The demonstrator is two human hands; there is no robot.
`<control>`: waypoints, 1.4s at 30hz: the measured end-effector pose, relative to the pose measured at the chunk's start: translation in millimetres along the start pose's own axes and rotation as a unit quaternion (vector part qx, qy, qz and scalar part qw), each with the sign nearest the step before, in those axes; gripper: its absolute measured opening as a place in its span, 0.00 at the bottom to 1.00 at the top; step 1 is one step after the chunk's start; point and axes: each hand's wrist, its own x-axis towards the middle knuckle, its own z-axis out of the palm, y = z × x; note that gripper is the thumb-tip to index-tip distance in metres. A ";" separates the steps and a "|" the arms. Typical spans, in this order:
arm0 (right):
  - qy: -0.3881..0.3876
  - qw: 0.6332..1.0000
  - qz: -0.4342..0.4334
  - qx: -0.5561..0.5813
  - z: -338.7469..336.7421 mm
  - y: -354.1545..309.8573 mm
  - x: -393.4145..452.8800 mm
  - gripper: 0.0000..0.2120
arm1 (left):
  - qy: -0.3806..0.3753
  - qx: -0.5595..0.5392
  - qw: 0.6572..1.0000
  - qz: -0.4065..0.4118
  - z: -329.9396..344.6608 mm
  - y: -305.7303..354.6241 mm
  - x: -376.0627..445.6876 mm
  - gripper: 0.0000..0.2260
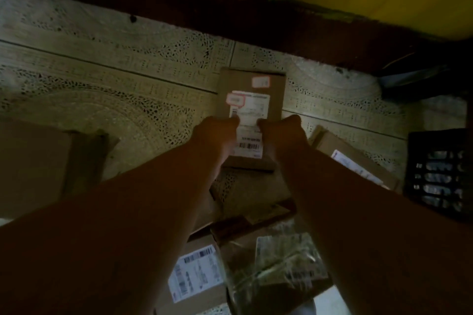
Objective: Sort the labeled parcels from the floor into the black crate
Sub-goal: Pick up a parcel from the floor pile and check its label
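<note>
Left hand point(217, 135), right hand point(280, 133): clamped on labeled parcel point(252, 115), thumbs over label. Stiff cardboard, probably light; best gripped by side edges. Black crate point(440, 176) at right.

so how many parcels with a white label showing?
3. One held up in both hands, center; one on the floor beside the crate, right; one at bottom center. More may be hidden under the arms.

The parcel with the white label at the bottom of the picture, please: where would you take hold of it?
Probably by its two long edges, reaching straight down from above: the labeled parcel lies flat, label up, and a plastic-wrapped parcel crowds its right side.
</note>
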 end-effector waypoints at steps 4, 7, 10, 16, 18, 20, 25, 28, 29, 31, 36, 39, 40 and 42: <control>0.044 0.995 -0.080 0.041 -24.0 -32.5 -57.1 0.24 | 0.067 0.018 0.995 0.071 -34.5 25.7 -50.3 0.21; 0.070 0.987 -0.139 0.045 -51.8 -72.2 -133.7 0.25 | 0.122 0.035 0.982 0.142 -62.6 62.5 -119.9 0.22; 0.073 0.981 -0.178 0.039 -94.6 -129.5 -216.0 0.24 | 0.106 0.006 0.981 0.165 -94.1 117.2 -201.3 0.25; 0.159 0.939 -0.293 0.082 -202.5 -283.1 -396.7 0.26 | 0.159 -0.014 0.939 0.303 -175.6 268.4 -392.5 0.25; 0.171 0.929 -0.310 0.109 -237.8 -328.1 -466.6 0.28 | 0.169 -0.020 0.924 0.344 -202.1 312.5 -460.7 0.27; 0.192 0.917 -0.331 0.114 -273.5 -377.9 -529.5 0.26 | 0.178 -0.018 0.909 0.378 -227.0 359.4 -526.6 0.29; 0.234 0.867 -0.423 0.120 -360.0 -514.2 -652.6 0.22 | 0.235 -0.038 0.855 0.461 -286.2 489.0 -652.0 0.24; 0.257 0.832 -0.469 0.144 -397.1 -561.9 -714.0 0.24 | 0.258 -0.057 0.805 0.531 -313.9 538.0 -716.3 0.22; 0.259 0.827 -0.476 0.150 -404.5 -569.6 -729.0 0.24 | 0.262 -0.058 0.793 0.547 -318.8 545.5 -731.9 0.22; 0.264 0.817 -0.489 0.151 -418.2 -580.6 -760.2 0.25 | 0.261 -0.063 0.782 0.563 -328.4 556.7 -760.6 0.22; 0.286 0.764 -0.554 0.166 -460.0 -624.2 -838.3 0.25 | 0.251 -0.085 0.752 0.604 -357.1 602.5 -839.1 0.23; 0.294 0.725 -0.590 0.202 -486.3 -652.6 -885.0 0.24 | 0.289 -0.079 0.710 0.637 -378.2 633.0 -896.8 0.25; 0.293 0.713 -0.600 0.214 -493.9 -660.4 -899.3 0.24 | 0.302 -0.078 0.696 0.647 -384.6 640.2 -915.3 0.24; 0.279 0.699 -0.618 0.229 -505.2 -673.8 -926.4 0.25 | 0.336 -0.073 0.668 0.661 -398.7 648.6 -950.3 0.23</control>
